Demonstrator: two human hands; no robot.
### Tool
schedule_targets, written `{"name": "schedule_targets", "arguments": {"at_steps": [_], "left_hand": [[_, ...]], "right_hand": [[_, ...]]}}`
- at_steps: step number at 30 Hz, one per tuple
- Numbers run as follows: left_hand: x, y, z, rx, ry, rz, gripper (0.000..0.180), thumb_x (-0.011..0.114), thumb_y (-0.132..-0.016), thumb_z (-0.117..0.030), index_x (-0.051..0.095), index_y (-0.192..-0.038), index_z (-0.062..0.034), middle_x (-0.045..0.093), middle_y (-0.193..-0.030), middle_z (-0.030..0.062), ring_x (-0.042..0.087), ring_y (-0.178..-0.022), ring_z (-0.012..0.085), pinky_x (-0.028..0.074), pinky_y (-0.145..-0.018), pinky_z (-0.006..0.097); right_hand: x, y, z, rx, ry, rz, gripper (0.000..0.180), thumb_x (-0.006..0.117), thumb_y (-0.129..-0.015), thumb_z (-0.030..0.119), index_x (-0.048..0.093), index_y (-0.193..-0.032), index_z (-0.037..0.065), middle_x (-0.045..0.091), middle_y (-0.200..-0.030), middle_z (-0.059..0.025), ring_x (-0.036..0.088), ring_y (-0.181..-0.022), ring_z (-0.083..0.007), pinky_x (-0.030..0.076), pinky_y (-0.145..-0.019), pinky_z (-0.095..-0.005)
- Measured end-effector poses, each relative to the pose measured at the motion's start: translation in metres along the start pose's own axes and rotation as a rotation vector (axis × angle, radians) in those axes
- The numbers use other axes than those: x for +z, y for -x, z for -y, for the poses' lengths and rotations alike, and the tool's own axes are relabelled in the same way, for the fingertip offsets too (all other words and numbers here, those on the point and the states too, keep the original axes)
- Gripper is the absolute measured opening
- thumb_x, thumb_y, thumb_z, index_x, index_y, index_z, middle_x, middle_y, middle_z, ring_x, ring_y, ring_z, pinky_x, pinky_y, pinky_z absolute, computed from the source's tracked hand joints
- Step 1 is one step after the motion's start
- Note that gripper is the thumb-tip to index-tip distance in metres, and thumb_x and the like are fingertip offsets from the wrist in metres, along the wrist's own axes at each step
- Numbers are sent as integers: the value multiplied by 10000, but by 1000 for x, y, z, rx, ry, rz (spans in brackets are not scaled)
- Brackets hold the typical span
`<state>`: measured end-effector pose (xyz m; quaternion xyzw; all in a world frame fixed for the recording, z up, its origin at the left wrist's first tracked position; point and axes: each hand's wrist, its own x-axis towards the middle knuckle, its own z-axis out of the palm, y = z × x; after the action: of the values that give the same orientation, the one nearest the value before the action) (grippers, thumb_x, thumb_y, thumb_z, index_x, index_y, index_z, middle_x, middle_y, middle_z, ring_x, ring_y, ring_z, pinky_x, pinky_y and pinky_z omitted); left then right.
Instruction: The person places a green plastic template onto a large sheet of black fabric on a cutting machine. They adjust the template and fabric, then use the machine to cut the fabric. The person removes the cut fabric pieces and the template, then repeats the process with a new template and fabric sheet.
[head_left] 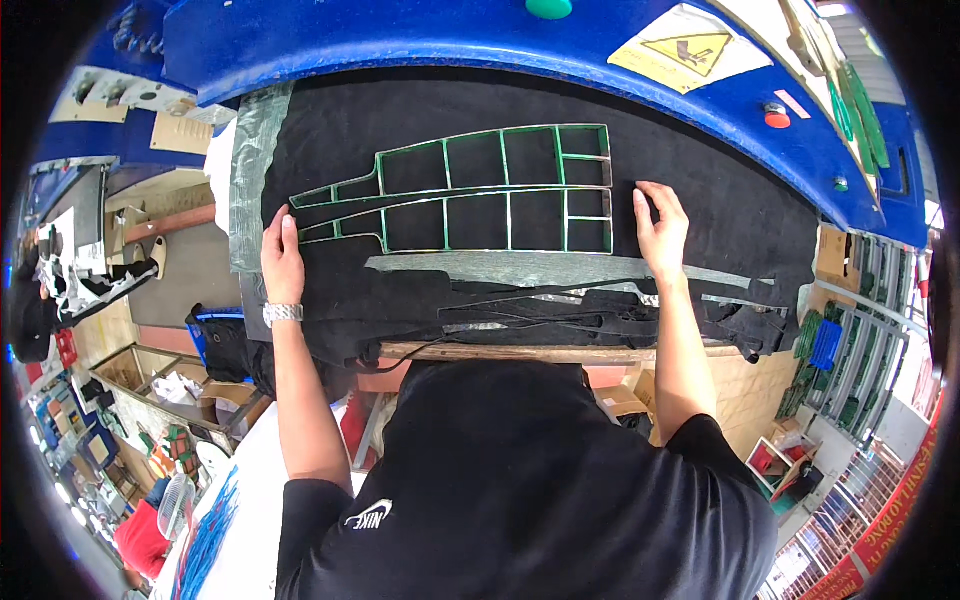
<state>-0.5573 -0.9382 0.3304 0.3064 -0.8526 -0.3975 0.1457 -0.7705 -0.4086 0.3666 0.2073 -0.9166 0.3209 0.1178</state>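
Note:
Two long green metal cutting dies (505,160) (509,222) lie side by side on a black sheet of material (700,150). Each is a thin-walled frame with cross bars, wide at the right and tapering to a narrow tip at the left. At those tips rests my left hand (283,258), fingers stretched out, seeming to touch the die ends. My right hand (661,230) lies on the black sheet just beyond the wide ends, thumb and fingers apart, holding nothing. A small gap separates it from the dies.
A blue machine beam (420,55) spans the far side, bearing a yellow warning label (688,50) and a red button (777,116). Cut black scraps (640,315) lie along the near edge. A blue crate (222,340) stands at left; green-edged racks (860,340) stand at right.

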Motion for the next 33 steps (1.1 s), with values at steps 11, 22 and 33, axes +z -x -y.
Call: {"name": "schedule_targets", "arguments": {"at_steps": [11, 22, 33], "left_hand": [[75, 125, -118, 554, -6, 486, 280, 719, -946, -246, 735, -1142, -47, 717, -1011, 134, 694, -931, 312, 548, -858, 415], [144, 76, -128, 657, -179, 302, 345, 785, -853, -251, 753, -1181, -148, 625, -1126, 34, 547, -1102, 266, 391, -1015, 436], [155, 31, -169, 593, -292, 328, 419, 776, -862, -288, 708, -1240, -121, 612, -1197, 82, 543, -1193, 299, 346, -1149, 491]], "right_hand": [[-9, -98, 119, -222, -190, 4, 222, 723, -957, 142, 728, -1129, 1, 734, -988, -145, 732, -916, -286, 556, -844, -345], [29, -193, 191, -202, -223, 156, 312, 575, -1052, 274, 695, -926, 14, 714, -755, -164, 725, -745, -365, 543, -697, -428], [-28, -61, 70, 140, 330, 670, 377, 801, -874, 344, 743, -1037, 9, 751, -992, -196, 725, -954, -377, 564, -849, -434]]}}
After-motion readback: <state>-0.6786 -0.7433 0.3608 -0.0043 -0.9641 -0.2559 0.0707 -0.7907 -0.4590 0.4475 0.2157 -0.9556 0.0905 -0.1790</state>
